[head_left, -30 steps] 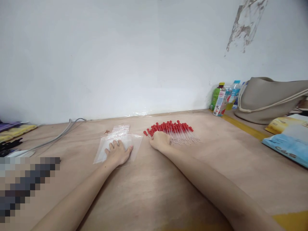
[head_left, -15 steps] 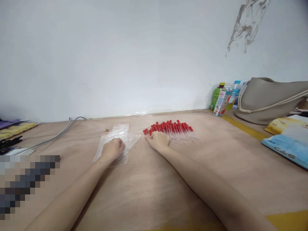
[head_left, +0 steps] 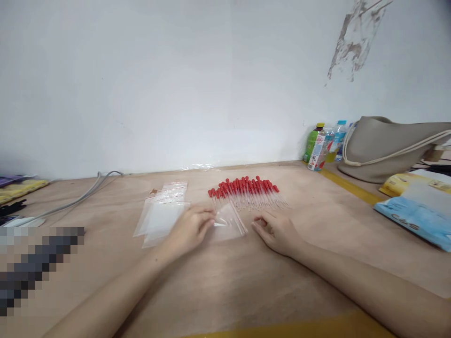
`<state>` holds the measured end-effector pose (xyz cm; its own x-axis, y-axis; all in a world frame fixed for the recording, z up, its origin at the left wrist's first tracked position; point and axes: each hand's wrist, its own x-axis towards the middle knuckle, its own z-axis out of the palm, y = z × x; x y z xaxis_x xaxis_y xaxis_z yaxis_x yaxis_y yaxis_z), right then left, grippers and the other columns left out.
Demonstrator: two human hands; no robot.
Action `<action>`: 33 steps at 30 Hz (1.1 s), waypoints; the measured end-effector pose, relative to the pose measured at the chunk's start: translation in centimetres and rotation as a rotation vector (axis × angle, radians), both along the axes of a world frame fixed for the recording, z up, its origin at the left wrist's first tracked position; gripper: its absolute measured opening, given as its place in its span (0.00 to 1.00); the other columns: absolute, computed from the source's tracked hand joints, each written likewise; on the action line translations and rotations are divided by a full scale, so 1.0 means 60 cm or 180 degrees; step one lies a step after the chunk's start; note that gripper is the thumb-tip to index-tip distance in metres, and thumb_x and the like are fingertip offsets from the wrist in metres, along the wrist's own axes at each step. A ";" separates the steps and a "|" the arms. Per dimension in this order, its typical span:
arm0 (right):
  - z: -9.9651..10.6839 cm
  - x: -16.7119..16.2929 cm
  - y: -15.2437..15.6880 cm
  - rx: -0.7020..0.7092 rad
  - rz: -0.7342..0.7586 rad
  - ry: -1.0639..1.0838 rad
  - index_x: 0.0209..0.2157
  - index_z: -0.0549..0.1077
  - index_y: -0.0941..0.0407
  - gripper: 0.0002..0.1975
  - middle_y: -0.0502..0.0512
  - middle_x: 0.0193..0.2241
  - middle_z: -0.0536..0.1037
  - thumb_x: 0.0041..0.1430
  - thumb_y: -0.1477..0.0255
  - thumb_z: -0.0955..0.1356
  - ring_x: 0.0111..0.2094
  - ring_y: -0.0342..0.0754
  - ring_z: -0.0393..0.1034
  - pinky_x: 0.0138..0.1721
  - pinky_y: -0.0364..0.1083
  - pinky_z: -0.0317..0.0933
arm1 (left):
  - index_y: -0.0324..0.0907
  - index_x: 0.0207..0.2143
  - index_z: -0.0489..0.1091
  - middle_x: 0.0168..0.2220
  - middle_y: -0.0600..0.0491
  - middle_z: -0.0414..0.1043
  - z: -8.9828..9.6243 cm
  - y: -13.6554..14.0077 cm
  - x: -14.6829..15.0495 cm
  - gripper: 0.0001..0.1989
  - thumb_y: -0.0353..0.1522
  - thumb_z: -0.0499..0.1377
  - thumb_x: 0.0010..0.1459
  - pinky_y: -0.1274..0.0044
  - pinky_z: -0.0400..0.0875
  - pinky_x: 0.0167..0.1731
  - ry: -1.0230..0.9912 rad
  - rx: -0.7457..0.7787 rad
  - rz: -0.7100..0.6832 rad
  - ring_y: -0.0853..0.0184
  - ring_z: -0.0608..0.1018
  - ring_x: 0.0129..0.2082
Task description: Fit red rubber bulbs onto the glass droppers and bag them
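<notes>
My left hand pinches the edge of a small clear zip-lock bag between thumb and fingers. The bag's red-lined end points right, toward my right hand. That hand hovers just beyond the bag, fingers loosely curled, with a gap between thumb and forefinger and nothing visible in it. Behind the bag lies a fanned row of droppers, red bulbs toward the wall and thin clear tubes toward me. To the left of my left hand, more clear zip-lock bags overlap in a loose stack.
Along the left run a grey cable and yellow packets. Drink bottles, a grey bag and a blue package occupy the right side. Yellow tape marks the wooden tabletop; a white wall stands behind.
My left hand has moved right from the bag stack with one bag in its fingers. My right hand has left the droppers, moving right and toward me.
</notes>
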<state>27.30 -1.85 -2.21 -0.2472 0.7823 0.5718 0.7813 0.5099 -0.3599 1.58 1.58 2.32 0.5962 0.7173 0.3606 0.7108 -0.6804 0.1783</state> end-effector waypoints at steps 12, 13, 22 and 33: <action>0.016 0.022 -0.016 -0.0273 0.0820 0.0093 0.29 0.70 0.57 0.04 0.55 0.29 0.69 0.54 0.74 0.63 0.33 0.45 0.63 0.35 0.45 0.59 | 0.44 0.54 0.58 0.58 0.47 0.52 -0.054 -0.045 0.031 0.22 0.40 0.50 0.58 0.62 0.50 0.55 -0.0111 -0.0534 -0.0238 0.60 0.55 0.58; 0.017 0.023 -0.017 -0.0302 0.0887 0.0085 0.30 0.70 0.57 0.05 0.55 0.29 0.69 0.54 0.73 0.63 0.34 0.45 0.63 0.35 0.45 0.59 | 0.44 0.53 0.59 0.58 0.48 0.53 -0.056 -0.045 0.032 0.21 0.39 0.50 0.58 0.62 0.51 0.55 -0.0206 -0.0479 -0.0202 0.60 0.55 0.58; 0.023 0.020 -0.019 -0.0344 0.1545 -0.0162 0.40 0.72 0.55 0.12 0.59 0.41 0.70 0.56 0.69 0.62 0.43 0.46 0.62 0.45 0.48 0.56 | 0.43 0.49 0.65 0.50 0.51 0.66 -0.043 -0.046 0.037 0.17 0.35 0.46 0.61 0.70 0.60 0.52 -0.0340 -0.0732 -0.0663 0.66 0.65 0.52; 0.035 0.009 -0.023 -0.0653 0.2172 -0.1323 0.56 0.56 0.48 0.32 0.59 0.58 0.53 0.50 0.54 0.63 0.57 0.55 0.46 0.54 0.60 0.36 | 0.45 0.55 0.56 0.55 0.49 0.59 -0.042 -0.046 0.019 0.25 0.41 0.51 0.56 0.67 0.58 0.53 -0.0083 -0.0714 -0.0803 0.62 0.61 0.55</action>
